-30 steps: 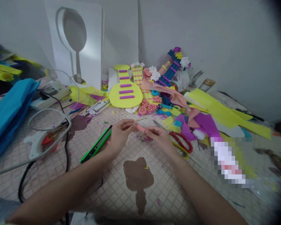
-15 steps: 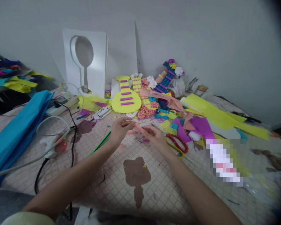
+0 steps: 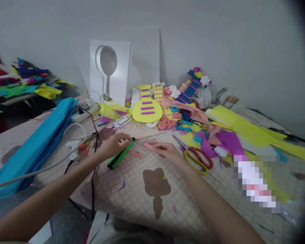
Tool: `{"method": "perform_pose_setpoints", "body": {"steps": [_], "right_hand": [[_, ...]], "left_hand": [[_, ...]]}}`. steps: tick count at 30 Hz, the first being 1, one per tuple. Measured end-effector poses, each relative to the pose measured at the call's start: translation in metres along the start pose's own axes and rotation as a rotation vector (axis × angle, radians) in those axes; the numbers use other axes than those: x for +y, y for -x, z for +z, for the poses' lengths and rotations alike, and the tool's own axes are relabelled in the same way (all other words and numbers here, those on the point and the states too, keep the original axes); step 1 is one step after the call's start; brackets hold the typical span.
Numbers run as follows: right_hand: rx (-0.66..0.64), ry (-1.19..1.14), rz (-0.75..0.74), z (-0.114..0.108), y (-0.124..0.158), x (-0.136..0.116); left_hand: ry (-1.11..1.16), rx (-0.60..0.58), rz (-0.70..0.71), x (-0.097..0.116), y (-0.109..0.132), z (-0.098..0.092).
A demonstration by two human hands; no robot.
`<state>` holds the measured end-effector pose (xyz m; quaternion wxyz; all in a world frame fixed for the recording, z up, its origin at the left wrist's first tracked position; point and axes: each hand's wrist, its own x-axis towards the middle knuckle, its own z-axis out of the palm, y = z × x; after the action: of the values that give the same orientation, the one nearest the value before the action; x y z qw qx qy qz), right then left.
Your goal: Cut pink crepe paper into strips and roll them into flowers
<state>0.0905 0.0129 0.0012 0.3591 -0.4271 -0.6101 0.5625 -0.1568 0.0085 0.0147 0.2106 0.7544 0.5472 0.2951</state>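
Observation:
My left hand [image 3: 115, 146] is over the upper end of a green-and-black box cutter [image 3: 121, 154] lying on the table. Its fingers are curved and apart, with no held object visible; whether they touch the cutter I cannot tell. A thin wooden stick [image 3: 151, 135] lies just beyond the fingertips. My right hand [image 3: 167, 151] pinches a small salmon-pink crepe paper strip [image 3: 148, 146] between thumb and fingers, its end pointing left. Between the hands lies a loose pink paper scrap [image 3: 136, 154]. Right of my right hand are scissors [image 3: 198, 159] with red and yellow handles.
A yellow paper guitar [image 3: 147, 112] with purple strips leans at the back among paper flowers [image 3: 167, 122]. Blue crepe paper [image 3: 38, 145], a white cable [image 3: 53, 166] and a black cable [image 3: 93, 176] are at the left. Yellow paper [image 3: 246, 128] and purple paper [image 3: 230, 140] lie right.
My left hand has let go of the pink strip and moved left to the box cutter. My right hand keeps the strip. The view has turned slightly left.

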Motion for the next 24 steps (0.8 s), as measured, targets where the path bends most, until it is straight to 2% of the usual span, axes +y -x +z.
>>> {"method": "perform_pose_setpoints", "body": {"steps": [5,10,14,18,21,24], "right_hand": [[-0.095,0.062,0.048,0.032,-0.02,0.003],[-0.16,0.176,0.071,0.054,-0.034,0.013],[-0.138,0.252,0.071,0.056,-0.038,0.022],[-0.144,0.286,0.067,0.055,-0.04,0.024],[-0.149,0.285,0.077,0.056,-0.041,0.023],[-0.149,0.274,0.094,0.057,-0.042,0.024]], "left_hand": [[-0.132,-0.051,-0.002,-0.007,0.013,0.005],[-0.184,-0.03,-0.047,-0.011,0.012,0.011],[-0.172,-0.001,-0.095,-0.018,0.01,0.007],[-0.148,0.072,-0.145,-0.019,0.01,-0.011],[-0.141,0.106,-0.147,-0.012,0.015,-0.02],[-0.148,0.085,-0.131,0.001,0.021,-0.015]]}}
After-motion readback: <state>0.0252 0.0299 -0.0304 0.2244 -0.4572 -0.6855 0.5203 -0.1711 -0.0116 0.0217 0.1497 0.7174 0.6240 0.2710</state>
